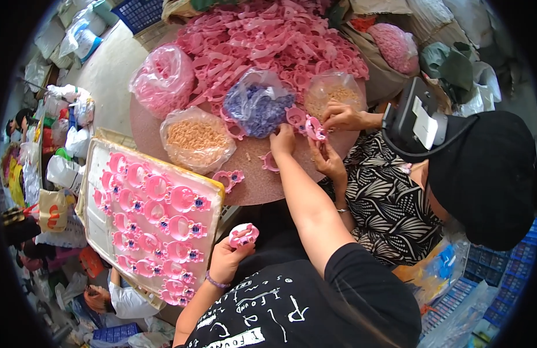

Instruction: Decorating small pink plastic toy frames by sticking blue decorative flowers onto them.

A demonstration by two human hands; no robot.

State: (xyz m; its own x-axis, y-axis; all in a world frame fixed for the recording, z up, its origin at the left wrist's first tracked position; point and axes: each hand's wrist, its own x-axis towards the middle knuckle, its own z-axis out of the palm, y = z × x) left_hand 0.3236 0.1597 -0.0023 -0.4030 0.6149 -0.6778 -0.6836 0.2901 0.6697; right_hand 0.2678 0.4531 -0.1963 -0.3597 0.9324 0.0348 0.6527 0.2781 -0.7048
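My left hand (pixel 224 263), close to my body, is closed around a rounded pink and white plastic part (pixel 244 235). My right hand (pixel 283 141) reaches across the round table to the lower edge of a clear bag of purple-blue bits (pixel 257 104). Its fingers are curled together, and what they hold, if anything, is hidden. A pink ring-shaped part (pixel 270 162) lies just below that hand, and another pink ring part (pixel 229 180) rests at the table's near edge. On the left, a white tray (pixel 97 217) carries several rows of pink ring parts with small blue pieces.
A large heap of pink plastic parts (pixel 268 40) covers the table's far side. Bags of orange bits (pixel 199 139), tan bits (pixel 338 93) and pink pieces (pixel 164 78) stand round it. On the right, a co-worker in a black cap (pixel 483 174) holds a pink part (pixel 316 129) with both hands.
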